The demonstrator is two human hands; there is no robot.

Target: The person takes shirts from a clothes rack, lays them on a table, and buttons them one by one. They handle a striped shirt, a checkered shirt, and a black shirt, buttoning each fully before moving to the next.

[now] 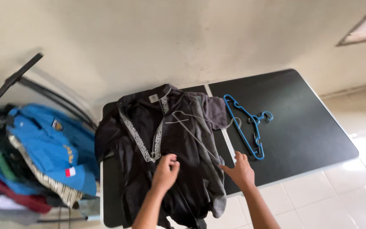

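A black shirt [178, 140] with a patterned grey-and-white front band lies spread over the left part of a black table [301, 123]. A thin wire hanger [193, 127] rests on top of the shirt. My left hand [166, 171] pinches the shirt's fabric next to the lower end of the band. Fingers spread, my right hand [239, 169] presses on the shirt's right edge near the table's front rim. A blue plastic hanger [246, 127] lies on the table just right of the shirt.
A pile of clothes [34, 161], mostly blue with red and striped pieces, sits at the left on a dark metal rack [13, 80]. A pale wall lies beyond the table. White floor tiles [339, 199] show at the lower right.
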